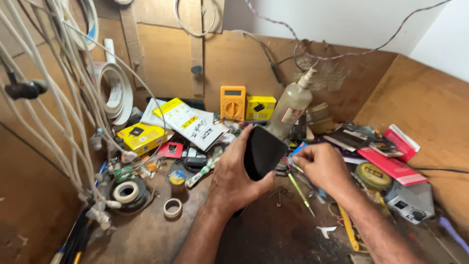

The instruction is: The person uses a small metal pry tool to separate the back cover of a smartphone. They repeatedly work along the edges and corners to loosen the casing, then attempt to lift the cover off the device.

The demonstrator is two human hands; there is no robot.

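Note:
My left hand [233, 177] grips a flat black phone-like device [263, 150] and holds it tilted above the brown workbench [273, 230], its upper corner raised toward the back wall. My right hand [322, 165] is just to the right of the device, fingers pinched together near its right edge; what they pinch is too small to tell. A thin green-handled tool [299, 189] lies on the bench just below my right hand.
Clutter fills the back of the bench: an orange multimeter [232, 102], yellow boxes [140, 137], a plastic squeeze bottle [289, 105], tape rolls [127, 191], a red booklet [391, 164], a grey box with a knob [409, 203]. White cables [63, 98] hang at the left.

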